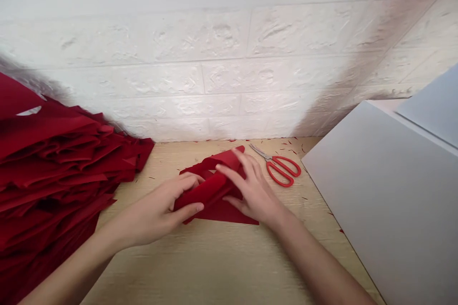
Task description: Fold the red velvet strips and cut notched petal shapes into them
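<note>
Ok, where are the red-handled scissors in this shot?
In the head view, the red-handled scissors lie on the pale wooden tabletop, just right of the person's right hand and the red fabric, near the wall.

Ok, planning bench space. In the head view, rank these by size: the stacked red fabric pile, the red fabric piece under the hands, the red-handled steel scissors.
1. Stacked red fabric pile
2. Red fabric piece
3. Red-handled steel scissors
The pile runs off the left edge.
</note>
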Available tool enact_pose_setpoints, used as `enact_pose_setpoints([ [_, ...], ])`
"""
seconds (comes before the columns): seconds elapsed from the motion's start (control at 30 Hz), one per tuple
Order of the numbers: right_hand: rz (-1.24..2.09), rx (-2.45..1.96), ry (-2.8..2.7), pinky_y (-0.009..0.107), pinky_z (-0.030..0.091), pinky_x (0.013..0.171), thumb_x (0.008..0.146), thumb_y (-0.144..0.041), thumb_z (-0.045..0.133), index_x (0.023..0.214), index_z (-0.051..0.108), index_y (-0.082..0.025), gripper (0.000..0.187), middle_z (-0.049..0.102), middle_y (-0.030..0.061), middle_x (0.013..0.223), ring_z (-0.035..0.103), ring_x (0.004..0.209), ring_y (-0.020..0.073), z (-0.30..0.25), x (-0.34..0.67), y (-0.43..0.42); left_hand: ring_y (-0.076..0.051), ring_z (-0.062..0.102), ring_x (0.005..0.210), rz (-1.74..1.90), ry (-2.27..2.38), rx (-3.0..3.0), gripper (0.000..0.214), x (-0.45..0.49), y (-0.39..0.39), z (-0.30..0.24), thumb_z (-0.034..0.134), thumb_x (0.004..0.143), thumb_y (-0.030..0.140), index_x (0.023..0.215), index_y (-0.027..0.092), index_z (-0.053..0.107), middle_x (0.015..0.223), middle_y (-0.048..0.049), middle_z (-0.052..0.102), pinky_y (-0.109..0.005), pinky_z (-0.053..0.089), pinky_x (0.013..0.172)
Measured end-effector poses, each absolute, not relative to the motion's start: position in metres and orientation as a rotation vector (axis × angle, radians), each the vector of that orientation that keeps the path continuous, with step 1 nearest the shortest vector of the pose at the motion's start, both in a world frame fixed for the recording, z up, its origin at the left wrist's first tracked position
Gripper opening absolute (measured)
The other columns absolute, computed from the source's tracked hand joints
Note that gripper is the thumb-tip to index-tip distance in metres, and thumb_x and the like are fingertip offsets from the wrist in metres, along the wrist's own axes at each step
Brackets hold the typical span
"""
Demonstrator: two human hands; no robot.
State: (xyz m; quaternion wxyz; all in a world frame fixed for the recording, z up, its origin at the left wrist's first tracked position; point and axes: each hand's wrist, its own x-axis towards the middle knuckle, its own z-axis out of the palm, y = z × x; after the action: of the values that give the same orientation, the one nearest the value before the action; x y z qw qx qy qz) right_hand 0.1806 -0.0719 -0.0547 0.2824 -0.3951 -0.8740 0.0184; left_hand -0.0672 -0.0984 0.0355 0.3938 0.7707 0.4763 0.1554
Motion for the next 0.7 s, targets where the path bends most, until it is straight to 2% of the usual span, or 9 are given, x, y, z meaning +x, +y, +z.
enact_pose_setpoints([
  [0.07,0.034,-0.958,-2.355,0.058,0.04,0.113,0.086,-0.017,0.066,0.125,0.06,-0.024,0.041,0.053,0.0129,0.146,0.041,0.14,0.0329,-0.055,0.178,-0.071,-0.022,0.069,0.101,0.432,1.246,1.906,0.034,-0.068,-0.095,0.028,0.054,0.095,0.043,0.122,0.026,0.065,0.116,-0.0036,0.072,-0.034,0.058,0.091],
  [0.17,-0.021,-0.897,-2.266,0.051,0.045,0.11,0.086,-0.011,0.061,0.104,0.064,-0.022,0.021,0.07,0.0089,0.117,0.057,0.12,0.027,-0.053,0.182,-0.068,-0.02,0.07,0.086,0.667,1.394,1.708,0.034,-0.081,-0.085,0.027,0.057,0.093,0.047,0.113,0.021,0.067,0.102,-0.0036,0.074,-0.029,0.061,0.075],
  [0.27,-0.151,-0.97,-2.155,0.048,0.049,0.104,0.086,-0.01,0.06,0.096,0.064,-0.021,0.016,0.072,0.0077,0.105,0.061,0.107,0.0251,-0.05,0.191,-0.065,-0.014,0.067,0.073,0.885,1.484,1.591,0.03,-0.097,-0.077,0.041,0.07,0.085,0.044,0.101,0.018,0.068,0.086,0.0001,0.072,-0.02,0.057,0.061],
  [0.33,-0.269,-1.022,-2.098,0.049,0.051,0.101,0.083,-0.009,0.061,0.088,0.064,-0.021,0.014,0.071,0.0087,0.101,0.06,0.104,0.0263,-0.046,0.198,-0.064,-0.012,0.066,0.067,1.078,1.518,1.476,0.03,-0.103,-0.075,0.055,0.075,0.082,0.038,0.102,0.017,0.069,0.08,0.0019,0.07,-0.019,0.056,0.058],
  [0.5,-0.52,-0.95,-2.051,0.055,0.045,0.106,0.079,-0.011,0.066,0.078,0.061,-0.022,0.012,0.065,0.0123,0.114,0.053,0.113,0.0295,-0.037,0.211,-0.066,-0.014,0.068,0.062,1.561,1.487,1.04,0.034,-0.101,-0.081,0.081,0.068,0.081,0.019,0.114,0.018,0.069,0.084,0.0001,0.074,-0.032,0.064,0.063],
  [0.57,-0.504,-0.927,-2.1,0.055,0.044,0.107,0.082,-0.017,0.067,0.082,0.064,-0.023,0.007,0.063,0.0116,0.119,0.051,0.115,0.0294,-0.035,0.211,-0.068,-0.014,0.068,0.06,1.603,1.493,0.91,0.031,-0.101,-0.082,0.078,0.066,0.08,0.016,0.11,0.017,0.071,0.087,-0.0012,0.075,-0.032,0.065,0.064],
  [0.63,-0.375,-0.944,-2.206,0.052,0.046,0.104,0.087,-0.024,0.067,0.085,0.066,-0.022,0.003,0.065,0.0107,0.116,0.053,0.113,0.0286,-0.034,0.209,-0.069,-0.013,0.067,0.057,1.563,1.55,0.778,0.03,-0.108,-0.083,0.066,0.066,0.077,0.014,0.107,0.017,0.071,0.086,-0.0011,0.075,-0.029,0.064,0.058],
  [0.7,-0.185,-0.962,-2.324,0.046,0.05,0.096,0.091,-0.031,0.065,0.084,0.066,-0.021,0.013,0.068,0.0097,0.109,0.056,0.108,0.027,-0.034,0.206,-0.069,-0.014,0.066,0.053,1.472,1.681,0.735,0.031,-0.124,-0.084,0.049,0.068,0.073,0.017,0.105,0.018,0.069,0.082,-0.0004,0.075,-0.026,0.061,0.049],
])
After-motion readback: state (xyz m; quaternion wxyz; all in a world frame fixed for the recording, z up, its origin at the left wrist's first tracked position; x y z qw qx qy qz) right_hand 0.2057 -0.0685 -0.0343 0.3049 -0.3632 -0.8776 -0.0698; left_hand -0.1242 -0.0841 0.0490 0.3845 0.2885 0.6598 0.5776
